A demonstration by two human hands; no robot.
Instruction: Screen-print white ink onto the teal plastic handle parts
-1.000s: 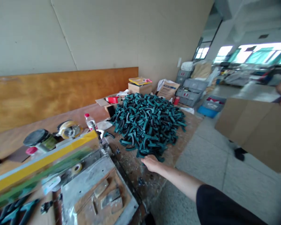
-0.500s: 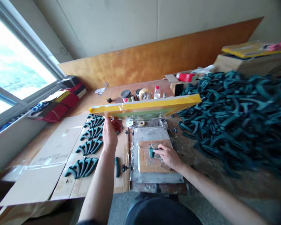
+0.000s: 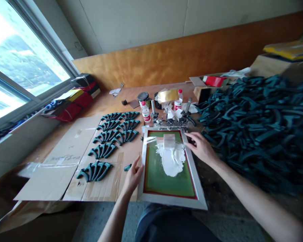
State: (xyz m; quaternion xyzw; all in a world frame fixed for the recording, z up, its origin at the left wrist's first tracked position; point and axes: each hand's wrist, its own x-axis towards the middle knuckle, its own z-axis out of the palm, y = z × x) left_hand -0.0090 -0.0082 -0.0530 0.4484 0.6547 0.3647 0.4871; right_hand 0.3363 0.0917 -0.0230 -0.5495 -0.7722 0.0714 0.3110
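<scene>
Scraper block (image 3: pixel 169 140) seen at nine o'clock from nearer right hand (image 3: pixel 202 147), fingers loosely spread; grip of left hand (image 3: pixel 133 174) cannot be told.

A bright window (image 3: pixel 22 60) filled the left, beside a pale wall (image 3: pixel 141 23). A brown wooden board (image 3: pixel 141 69) ran along the wall's foot. Near the window sat a black box (image 3: pixel 84 80). A dark-lidded jar (image 3: pixel 143 97) stood behind a red-capped bottle (image 3: pixel 145 113). Far right, a yellow package (image 3: pixel 290 51) topped a carton (image 3: pixel 270 67).
</scene>
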